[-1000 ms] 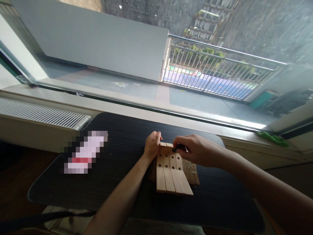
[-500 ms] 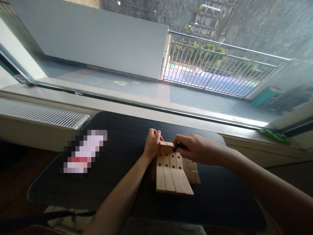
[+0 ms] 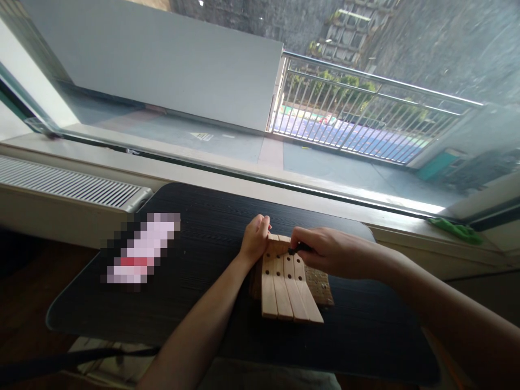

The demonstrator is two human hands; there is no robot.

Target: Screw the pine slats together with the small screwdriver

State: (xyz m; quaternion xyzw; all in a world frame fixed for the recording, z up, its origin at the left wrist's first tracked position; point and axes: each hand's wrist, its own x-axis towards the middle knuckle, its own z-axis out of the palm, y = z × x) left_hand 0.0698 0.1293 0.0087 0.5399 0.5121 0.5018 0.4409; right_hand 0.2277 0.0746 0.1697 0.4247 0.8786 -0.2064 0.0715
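Note:
Pale wooden slats [image 3: 280,295] stand side by side as one fanned piece, with two rows of dark holes across them. My left hand [image 3: 257,238] is closed at their far left corner, gripping the edge; its fingertips are partly hidden. In my right hand [image 3: 314,246] is a small black-handled screwdriver [image 3: 298,248], held between thumb and fingers. Its thin shaft slants down to the left, with the tip at a hole in the far row. Under the slats lies a rough brown board [image 3: 320,284] with small marks on it.
All this rests on a dark table [image 3: 203,227] with rounded corners. A blurred-out pink and white item [image 3: 150,244] lies on its left side. Beyond are a windowsill [image 3: 195,176], a white radiator [image 3: 73,181] and a green cloth [image 3: 455,230] at the right.
Both hands and the slats sit slightly further right in view. My right hand has turned and lowered a little, with the screwdriver tip still at the same hole.

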